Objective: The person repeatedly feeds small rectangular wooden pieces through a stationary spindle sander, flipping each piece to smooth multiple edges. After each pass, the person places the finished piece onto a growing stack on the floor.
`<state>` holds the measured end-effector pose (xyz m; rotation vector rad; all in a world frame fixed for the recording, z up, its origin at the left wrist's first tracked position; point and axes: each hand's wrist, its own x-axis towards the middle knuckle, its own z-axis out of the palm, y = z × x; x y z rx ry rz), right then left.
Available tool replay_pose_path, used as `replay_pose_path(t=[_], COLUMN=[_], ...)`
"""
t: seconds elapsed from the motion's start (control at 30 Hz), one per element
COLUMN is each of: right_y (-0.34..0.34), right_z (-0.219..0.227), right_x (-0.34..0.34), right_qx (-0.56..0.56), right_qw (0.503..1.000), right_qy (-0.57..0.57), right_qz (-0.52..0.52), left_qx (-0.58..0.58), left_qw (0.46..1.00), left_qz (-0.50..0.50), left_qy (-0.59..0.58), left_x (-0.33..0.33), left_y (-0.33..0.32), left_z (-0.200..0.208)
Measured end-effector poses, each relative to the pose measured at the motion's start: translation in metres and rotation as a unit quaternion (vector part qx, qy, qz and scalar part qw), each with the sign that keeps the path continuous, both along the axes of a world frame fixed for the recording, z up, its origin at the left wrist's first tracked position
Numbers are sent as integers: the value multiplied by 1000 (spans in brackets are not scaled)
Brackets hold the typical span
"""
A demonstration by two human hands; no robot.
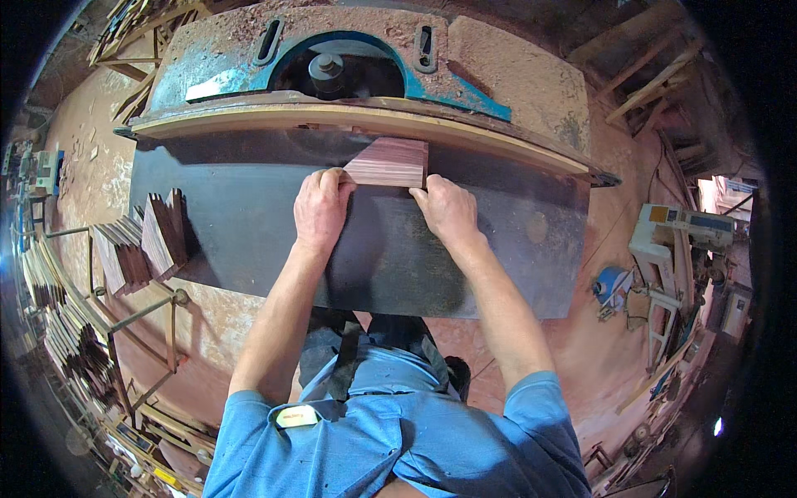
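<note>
The person wears a creased blue cloth shirt [349, 456] flecked with small dark specks, with short sleeves [535, 402], a pale yellow-and-white oblong tag [296, 416] at the left chest, narrow dark straps [344, 369] and dark trousers [320, 339]; the fingers [334, 176] are bare.

Wood block [390, 163] before fence [357, 114]

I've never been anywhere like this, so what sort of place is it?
Probably a woodworking shop: a striped wooden block at a machine table, cut pieces stacked at the left, and what looks like sawdust at the far side.
</note>
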<state>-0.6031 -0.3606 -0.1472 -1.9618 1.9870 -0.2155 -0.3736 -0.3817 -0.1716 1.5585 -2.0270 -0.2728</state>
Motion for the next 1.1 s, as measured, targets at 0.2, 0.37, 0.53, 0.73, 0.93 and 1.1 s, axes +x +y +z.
replay_pose_path(t=[0.2, 0.37, 0.53, 0.73, 0.93, 1.1], right_y=[-13, -17, -24, -22, -25, -26], right_z=[-2, -1, 12, 7, 2, 1], right_x=[1, 7, 19, 33, 41, 49], right_qx=[3, 9, 57, 60, 34, 22], right_qw=[999, 999, 998, 998, 999, 999], right_qy=[18, 18, -2, -1, -10, -24], right_qz=[28, 37, 32, -18, -6, 3], left_qx=[-36, -50, -55, -68, -60, -61], left_qw=[999, 998, 998, 997, 998, 998], left_qz=[5, 8, 15, 8, 23, 3], left_qy=[-21, -27, -27, -40, -27, -23], left_x=[3, 9, 18, 25, 36, 47], left_y=[-11, -12, -15, -19, -21, -23], left_z=[-4, -2, -4, -4, -6, -4])
